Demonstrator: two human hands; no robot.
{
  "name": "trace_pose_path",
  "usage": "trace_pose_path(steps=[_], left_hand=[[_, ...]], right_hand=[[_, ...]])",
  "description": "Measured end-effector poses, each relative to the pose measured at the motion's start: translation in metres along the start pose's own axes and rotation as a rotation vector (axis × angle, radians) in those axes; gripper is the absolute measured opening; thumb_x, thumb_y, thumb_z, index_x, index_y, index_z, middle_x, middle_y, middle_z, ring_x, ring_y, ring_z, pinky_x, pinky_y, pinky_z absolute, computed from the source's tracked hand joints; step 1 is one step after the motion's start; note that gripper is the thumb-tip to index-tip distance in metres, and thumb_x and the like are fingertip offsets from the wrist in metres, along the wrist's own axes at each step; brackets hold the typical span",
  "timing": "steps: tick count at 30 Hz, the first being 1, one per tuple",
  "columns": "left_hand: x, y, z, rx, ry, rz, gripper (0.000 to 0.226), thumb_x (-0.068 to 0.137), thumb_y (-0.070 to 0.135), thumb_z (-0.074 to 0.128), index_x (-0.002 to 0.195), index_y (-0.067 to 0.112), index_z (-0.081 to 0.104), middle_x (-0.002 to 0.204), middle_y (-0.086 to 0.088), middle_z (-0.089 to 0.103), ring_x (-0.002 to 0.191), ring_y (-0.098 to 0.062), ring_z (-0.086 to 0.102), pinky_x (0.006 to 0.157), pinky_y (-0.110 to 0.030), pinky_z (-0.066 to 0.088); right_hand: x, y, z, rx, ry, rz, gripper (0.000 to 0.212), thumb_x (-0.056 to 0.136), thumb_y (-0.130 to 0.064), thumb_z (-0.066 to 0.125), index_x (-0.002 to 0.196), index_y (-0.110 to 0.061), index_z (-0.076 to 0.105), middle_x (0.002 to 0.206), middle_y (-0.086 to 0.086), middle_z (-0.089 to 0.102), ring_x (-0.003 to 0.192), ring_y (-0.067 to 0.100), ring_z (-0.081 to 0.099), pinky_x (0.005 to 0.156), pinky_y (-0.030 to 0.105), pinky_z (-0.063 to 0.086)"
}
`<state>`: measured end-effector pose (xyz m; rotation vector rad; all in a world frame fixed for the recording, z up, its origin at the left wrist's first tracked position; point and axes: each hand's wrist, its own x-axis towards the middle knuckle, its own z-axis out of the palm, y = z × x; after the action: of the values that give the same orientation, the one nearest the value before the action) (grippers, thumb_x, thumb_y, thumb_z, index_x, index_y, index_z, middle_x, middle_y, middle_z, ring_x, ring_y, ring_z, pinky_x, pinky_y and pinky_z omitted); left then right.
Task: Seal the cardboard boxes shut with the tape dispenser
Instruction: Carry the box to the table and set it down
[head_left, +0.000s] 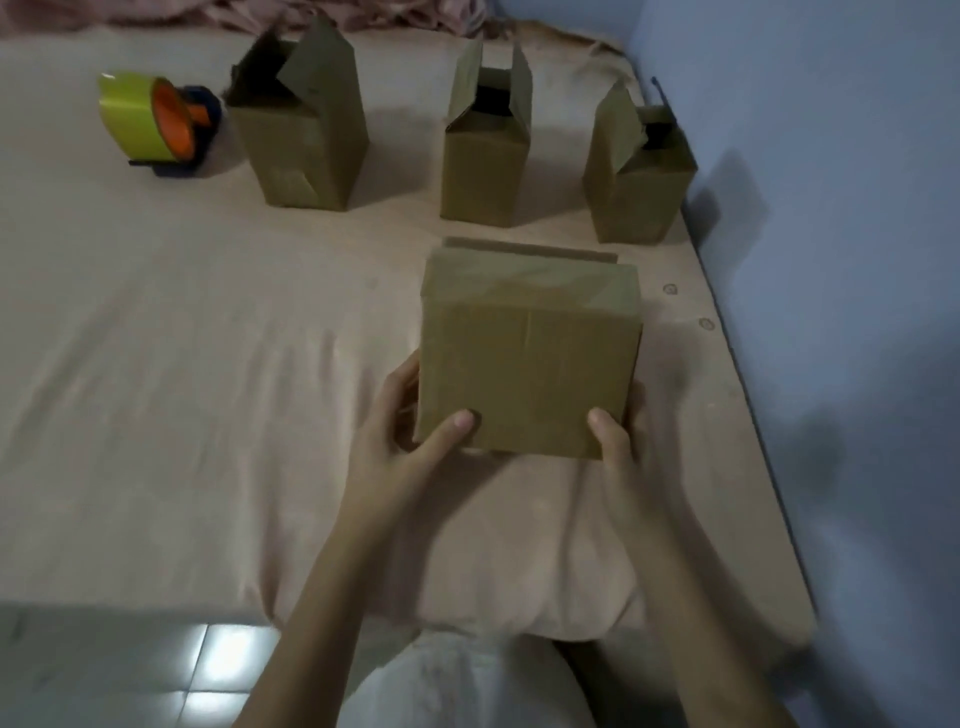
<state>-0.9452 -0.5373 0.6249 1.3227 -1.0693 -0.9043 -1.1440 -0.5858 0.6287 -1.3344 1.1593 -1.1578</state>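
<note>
we hold a closed cardboard box (530, 358) in the middle of the frame, above the pale sheet of the bed (182, 364). our left hand (410, 441) grips its lower left corner, thumb lying on the near face and the other fingers curled round the side. our right hand (618, 436) grips the lower right corner the same way, thumb on the near face, the rest hidden behind the box. three open boxes stand in a row across the upper part of the frame: the left box (301, 135), the middle box (488, 140), the right box (639, 171), flaps up. the tape dispenser (161, 124), with its yellow-green roll, rests at the upper left, just beside the left box. a blue wall (831, 260) runs down the right.
</note>
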Motion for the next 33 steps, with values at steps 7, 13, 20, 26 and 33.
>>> trace_pose_path(steps=[7,13,20,26,33], left_hand=[[-0.008,-0.010,-0.001,-0.085,-0.049,0.106,0.052,0.082,0.033,0.068,0.127,0.022,0.043,0.121,0.002,0.061,0.106,-0.004,0.061,0.080,-0.016,0.050],[-0.040,0.002,0.003,-0.086,-0.068,0.134,0.043,0.091,0.016,0.061,0.127,0.016,0.038,0.120,-0.006,0.060,0.102,-0.007,0.062,0.075,-0.016,0.050],[-0.083,0.000,0.005,-0.058,-0.090,0.124,0.046,0.088,0.014,0.065,0.125,0.016,0.039,0.119,-0.004,0.059,0.101,-0.006,0.061,0.076,-0.018,0.052],[-0.094,-0.011,0.001,-0.016,-0.090,0.128,0.061,0.074,0.026,0.076,0.124,0.017,0.043,0.120,0.001,0.059,0.107,-0.008,0.060,0.077,-0.022,0.052],[-0.095,-0.005,0.000,-0.115,-0.094,0.140,0.071,0.070,0.039,0.075,0.131,0.022,0.042,0.122,0.008,0.059,0.103,0.001,0.061,0.074,-0.015,0.052]], right_hand=[[-0.004,0.018,0.001,-0.006,-0.056,-0.129,0.028,0.091,-0.027,0.048,0.118,-0.023,0.043,0.106,-0.018,0.054,0.084,-0.024,0.053,0.069,-0.003,0.038],[-0.033,0.007,-0.009,-0.036,-0.074,-0.105,0.039,0.094,-0.029,0.050,0.132,-0.019,0.044,0.100,-0.022,0.054,0.092,-0.010,0.052,0.060,-0.003,0.038],[-0.081,0.003,-0.025,-0.104,-0.099,-0.091,0.053,0.091,-0.030,0.057,0.137,-0.019,0.034,0.114,-0.009,0.052,0.104,0.006,0.052,0.068,0.009,0.041],[-0.098,0.013,-0.035,-0.165,-0.172,-0.141,0.068,0.084,-0.028,0.068,0.137,-0.025,0.026,0.114,-0.014,0.048,0.096,-0.006,0.049,0.061,0.000,0.043],[-0.088,-0.002,-0.044,0.137,-0.120,-0.104,0.058,0.072,-0.058,0.049,0.125,-0.035,0.049,0.133,-0.009,0.050,0.125,0.011,0.047,0.107,0.035,0.037]])
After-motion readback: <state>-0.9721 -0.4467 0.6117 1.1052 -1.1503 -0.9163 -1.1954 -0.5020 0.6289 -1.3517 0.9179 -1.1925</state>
